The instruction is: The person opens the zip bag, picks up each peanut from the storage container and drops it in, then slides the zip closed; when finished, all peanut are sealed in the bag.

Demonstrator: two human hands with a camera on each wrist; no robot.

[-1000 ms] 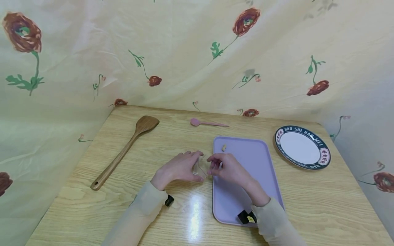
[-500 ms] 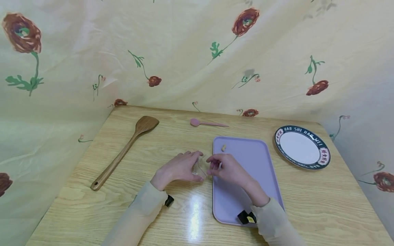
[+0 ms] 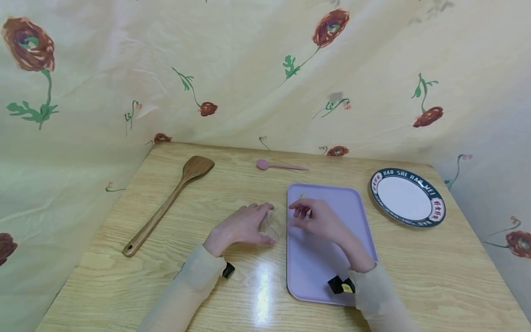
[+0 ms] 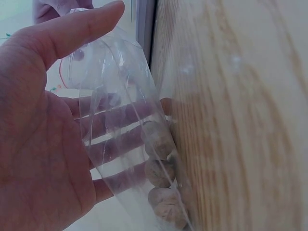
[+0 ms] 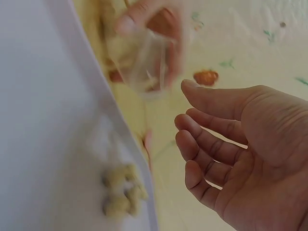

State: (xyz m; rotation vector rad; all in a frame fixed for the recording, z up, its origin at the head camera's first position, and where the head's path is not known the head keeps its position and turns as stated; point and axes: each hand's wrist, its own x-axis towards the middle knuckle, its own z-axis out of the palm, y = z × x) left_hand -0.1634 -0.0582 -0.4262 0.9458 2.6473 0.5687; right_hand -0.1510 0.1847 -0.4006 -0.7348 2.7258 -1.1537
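Note:
My left hand (image 3: pixel 244 224) stays curved round a clear plastic bag (image 4: pixel 108 62), thumb on the near side and fingers behind it. Several brownish, wrinkled round lumps (image 4: pixel 160 172) lie low in the bag, close to the tabletop. The bag's mouth faces the lilac tray (image 3: pixel 307 272). Over the tray's left part is my right hand (image 3: pixel 317 216), fingers loosely bent and nothing between them. Beneath it in the right wrist view, a small cluster of pale tan lumpy pieces, like peanuts in the shell (image 5: pixel 122 190), sits on the tray near its rim; the head view mostly hides them.
A wooden spatula (image 3: pixel 170 203) lies at the left of the wood-grain table (image 3: pixel 232 184). Near the back edge is a pink spoon (image 3: pixel 282 165). A white plate with a dark lettered rim (image 3: pixel 404 198) stands right of the tray. Flowered cloth (image 3: pixel 249 69) hangs behind.
My right hand has drawn away from the bag, rightward and slightly farther back over the tray, now partly covering the tan pieces. The left hand and the bag have kept their place.

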